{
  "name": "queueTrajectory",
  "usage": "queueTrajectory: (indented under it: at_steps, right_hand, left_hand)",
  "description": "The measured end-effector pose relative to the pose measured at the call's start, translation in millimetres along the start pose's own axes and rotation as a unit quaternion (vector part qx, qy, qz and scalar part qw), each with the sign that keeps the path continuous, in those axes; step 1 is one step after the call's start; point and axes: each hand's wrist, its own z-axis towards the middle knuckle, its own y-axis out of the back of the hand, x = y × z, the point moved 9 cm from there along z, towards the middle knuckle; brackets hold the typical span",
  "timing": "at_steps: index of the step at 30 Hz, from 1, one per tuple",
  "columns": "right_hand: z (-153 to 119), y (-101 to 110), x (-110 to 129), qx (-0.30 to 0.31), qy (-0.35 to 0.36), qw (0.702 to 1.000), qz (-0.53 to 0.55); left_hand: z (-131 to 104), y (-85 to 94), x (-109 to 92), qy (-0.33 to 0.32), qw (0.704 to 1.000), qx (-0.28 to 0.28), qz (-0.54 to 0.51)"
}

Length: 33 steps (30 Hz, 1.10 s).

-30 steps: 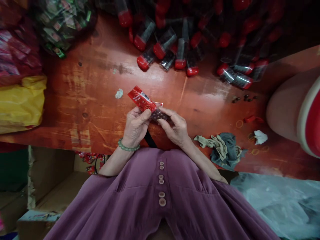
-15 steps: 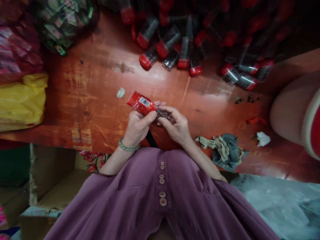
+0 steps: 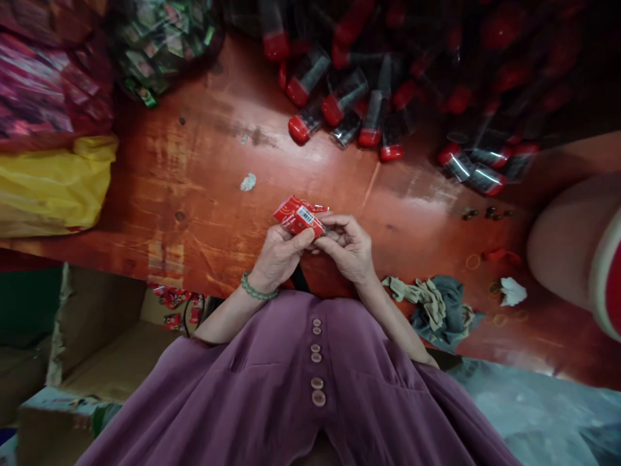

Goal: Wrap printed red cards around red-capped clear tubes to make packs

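Just above the table's front edge, I hold a small red printed packet (image 3: 306, 219) with a white barcode label between both hands. My left hand (image 3: 280, 255), with a green bead bracelet (image 3: 258, 292) at the wrist, grips it with the thumb lying on its face. The fingers of my right hand (image 3: 348, 249) are pinched at the packet's right end, partly behind it. Whatever is inside that end is covered by the fingertips. The packet's upper left part looks bent, with another red flap showing behind.
Red-capped clear tubes (image 3: 349, 97) lie heaped at the back. Left are a yellow bag (image 3: 53, 188) and a bag of green packets (image 3: 167, 39). Right are crumpled gloves (image 3: 439, 307), small dark beads (image 3: 490, 212) and a large tub (image 3: 567, 233). An open cardboard box (image 3: 101, 330) stands below left.
Both hands have shifted slightly right and down in the view, which has itself moved. The packet has turned and looks shorter; the dark beads at its right end are now covered by my fingers.
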Motion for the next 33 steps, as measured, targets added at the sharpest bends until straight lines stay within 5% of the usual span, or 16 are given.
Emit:
queueTrajectory:
  at_steps: [6, 15, 24, 33]
  right_hand:
    - [-3, -3, -6, 0.021, -0.002, 0.999, 0.034]
    - [-11, -4, -8, 0.003, -0.016, 0.999, 0.037]
    - [-19, -52, -12, 0.119, -0.014, 0.992, -0.024]
    - [-19, -66, -4, 0.147, 0.013, 0.987, -0.061]
  left_hand:
    - [-10, 11.3, -7, -0.045, 0.996, -0.08, -0.004]
    - [-22, 16.9, -7, -0.054, 0.995, -0.068, 0.044]
    - [-57, 44.4, -30, -0.083, 0.986, -0.093, 0.113]
    - [-67, 57.2, -40, -0.09, 0.986, -0.103, 0.098]
